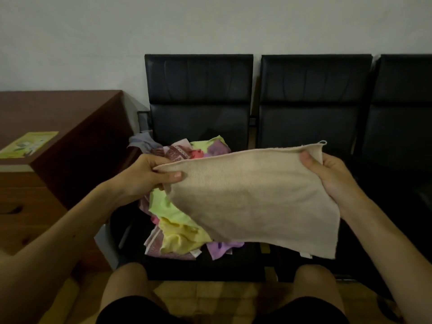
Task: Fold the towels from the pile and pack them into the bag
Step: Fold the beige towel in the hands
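A beige towel (254, 197) is held spread out in mid-air, approx. flat, w/ its far edge pinched at both top corners. The left hand (149, 174) is closed on the towel's left corner, thumb laid on top of the cloth, fingers curled beneath. The right hand (327, 174) is closed on the right corner, thumb on the near face, fingers wrapped behind; a small loop of thread is seen sticking up just past that corner. The towel's near edge hangs free, lower right, w/ a small white tag at the bottom edge.

Beneath and behind the towel, a pile of towels (177, 228) is heaped on the seat of a black chair (198, 90): yellow-green, pale yellow, lilac, pink and a maroon-patterned piece are made out, crumpled and overlapping. Part of the pile is hidden by the beige towel. Two more black chairs of the same kind are lined up to the right; the next one (315, 94) is seen w/ its seat partly covered by the held towel.

At left, a dark red-brown desk (70, 118) is set against the wall, w/ a green leaflet (29, 145) lying flat on top. Bare knees and black shorts are visible at the bottom edge, above a tiled floor (222, 293). No bag can be made out.
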